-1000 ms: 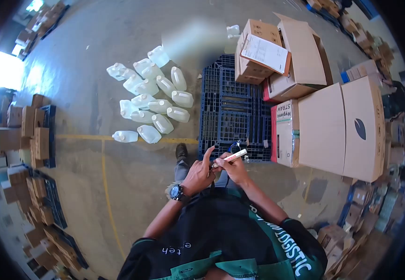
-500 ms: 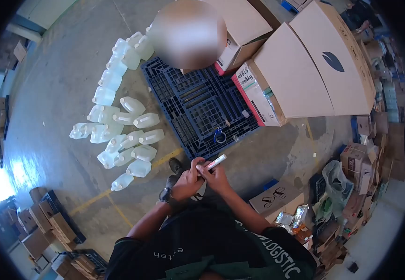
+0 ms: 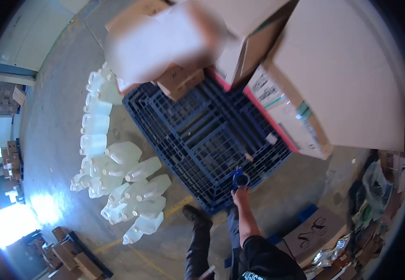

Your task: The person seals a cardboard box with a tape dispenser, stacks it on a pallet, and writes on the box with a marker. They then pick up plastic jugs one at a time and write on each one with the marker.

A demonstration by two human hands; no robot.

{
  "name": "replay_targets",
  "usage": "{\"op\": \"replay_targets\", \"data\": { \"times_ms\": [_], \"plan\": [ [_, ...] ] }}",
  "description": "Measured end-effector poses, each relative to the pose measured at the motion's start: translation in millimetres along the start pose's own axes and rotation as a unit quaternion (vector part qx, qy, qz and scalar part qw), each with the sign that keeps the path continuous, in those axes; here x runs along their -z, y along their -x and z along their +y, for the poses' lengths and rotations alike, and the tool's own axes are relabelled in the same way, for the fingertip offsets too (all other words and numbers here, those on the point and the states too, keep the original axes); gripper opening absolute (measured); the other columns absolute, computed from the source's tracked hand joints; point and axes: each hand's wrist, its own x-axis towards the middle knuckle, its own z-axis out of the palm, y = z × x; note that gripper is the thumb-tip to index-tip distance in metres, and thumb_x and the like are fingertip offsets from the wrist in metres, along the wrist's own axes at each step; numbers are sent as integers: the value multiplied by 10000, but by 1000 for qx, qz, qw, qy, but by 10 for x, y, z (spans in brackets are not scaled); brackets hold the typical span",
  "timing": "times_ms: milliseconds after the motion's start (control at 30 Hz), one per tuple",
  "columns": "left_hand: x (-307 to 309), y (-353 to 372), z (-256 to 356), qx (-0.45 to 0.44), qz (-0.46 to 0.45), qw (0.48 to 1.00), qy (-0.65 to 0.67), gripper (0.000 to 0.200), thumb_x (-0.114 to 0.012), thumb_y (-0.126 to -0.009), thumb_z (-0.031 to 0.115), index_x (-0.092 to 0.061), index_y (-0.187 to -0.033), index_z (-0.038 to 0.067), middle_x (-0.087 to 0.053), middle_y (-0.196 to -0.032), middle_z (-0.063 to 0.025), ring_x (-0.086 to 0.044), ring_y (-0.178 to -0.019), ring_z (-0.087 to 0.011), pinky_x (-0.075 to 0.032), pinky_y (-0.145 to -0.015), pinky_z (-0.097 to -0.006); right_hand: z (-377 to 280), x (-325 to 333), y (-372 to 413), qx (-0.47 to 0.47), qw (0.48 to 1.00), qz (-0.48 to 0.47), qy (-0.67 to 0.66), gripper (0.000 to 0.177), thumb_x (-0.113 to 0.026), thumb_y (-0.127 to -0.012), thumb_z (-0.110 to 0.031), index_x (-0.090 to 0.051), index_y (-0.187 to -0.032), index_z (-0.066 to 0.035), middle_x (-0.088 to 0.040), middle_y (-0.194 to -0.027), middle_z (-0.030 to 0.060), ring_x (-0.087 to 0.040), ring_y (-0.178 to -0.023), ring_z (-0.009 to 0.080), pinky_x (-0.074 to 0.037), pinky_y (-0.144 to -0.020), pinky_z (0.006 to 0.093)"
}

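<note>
My right hand reaches down to the near corner of the blue plastic pallet. Its fingers are closed at the near end of a blue tape dispenser with a round opening; the exact grip is small and partly hidden. At the bottom edge of the view, mostly cut off, my left hand is closed around a white marker. A scrap of white paper and a small tan piece lie on the pallet near the dispenser.
Several translucent jugs stand or lie left of the pallet. Large cartons and an open straw carton occupy its right side. A blurred area hides much of the far end, beside brown boxes. Another carton sits at lower right.
My hands have parted: the right has gone down and forward to the tape dispenser, while the left has dropped to the bottom edge with the marker. The view has moved closer to the pallet.
</note>
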Motion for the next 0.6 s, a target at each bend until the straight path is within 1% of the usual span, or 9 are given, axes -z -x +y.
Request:
{"op": "replay_targets", "data": {
  "times_ms": [100, 167, 200, 267, 300, 333, 400, 500, 600],
  "plan": [
    [181, 41, -64, 75, 10, 997, 11, 258, -556, -963, 293, -651, -942, 54, -576, -611, -142, -582, -529, -303, -440, -492, -457, -177, -332, -343, 19, 999, -19, 20, 548, -621, -881, -439, -531, -1191, 4, -514, -1268, 192, -464, -1217, 392, -396, -1016, 583],
    [241, 60, -98, 99, 17, 995, 10, 253, -561, -961, 291, -647, -954, 53, -576, -613, -143, -578, -526, -306, -437, -488, -458, -237, -585, -476, -35, 996, 28, 82, 444, -609, -913, -343, -525, -1164, 13, -513, -1229, 203, -470, -1191, 410, -414, -972, 593],
    [244, 83, -103, 109, 21, 994, 12, 252, -563, -960, 291, -645, -960, 53, -576, -614, -144, -576, -525, -308, -435, -486, -458, -227, -628, -481, -26, 996, 21, 83, 444, -609, -913, -343, -525, -1164, 13, -513, -1229, 203, -470, -1191, 410, -414, -972, 593],
    [260, 98, -58, 120, 31, 992, 20, 248, -567, -958, 289, -641, -972, 53, -575, -616, -145, -573, -523, -311, -432, -483, -458, -193, -494, -516, 15, 994, 13, -108, 322, -613, -918, -220, -530, -1118, 19, -533, -1167, 212, -490, -1139, 431, -417, -933, 585],
    [268, 109, -41, 120, 36, 992, 23, 247, -569, -957, 289, -639, -978, 52, -575, -617, -145, -571, -521, -313, -431, -481, -459, -139, -576, -549, 136, 963, 171, -156, 291, -633, -907, -163, -525, -1096, 31, -547, -1112, 228, -517, -1054, 429, -409, -892, 575],
    [266, 96, -30, 117, 41, 992, 24, 246, -572, -956, 288, -637, -984, 52, -575, -618, -145, -570, -520, -315, -429, -479, -459, -201, -340, -556, 145, 962, 176, -150, 291, -633, -907, -163, -525, -1096, 31, -547, -1112, 228, -517, -1054, 429, -409, -892, 575],
    [282, 77, -19, 108, 52, 992, 30, 246, -576, -954, 287, -633, -995, 52, -575, -620, -146, -566, -518, -318, -426, -475, -459, -562, 556, -370, 218, 897, 243, -296, 281, -631, -912, -135, -524, -1103, 41, -555, -1086, 227, -529, -1030, 412, -402, -916, 546],
    [307, 75, -47, 94, 64, 993, 41, 246, -582, -950, 285, -627, -1013, 51, -575, -622, -148, -561, -514, -323, -422, -470, -460, -1207, 2105, -247, 362, 801, 369, -301, 310, -619, -924, -124, -520, -1162, 47, -529, -1171, 227, -503, -1099, 416, -387, -960, 520],
    [335, 64, -184, 82, 71, 993, 55, 249, -589, -947, 283, -621, -1031, 50, -574, -625, -149, -556, -510, -328, -418, -465, -461, -1992, 3197, -517, 427, 725, 473, -259, 363, -617, -931, -140, -506, -1205, 70, -513, -1173, 259, -495, -1062, 435, -389, -932, 529]
  ]
}}
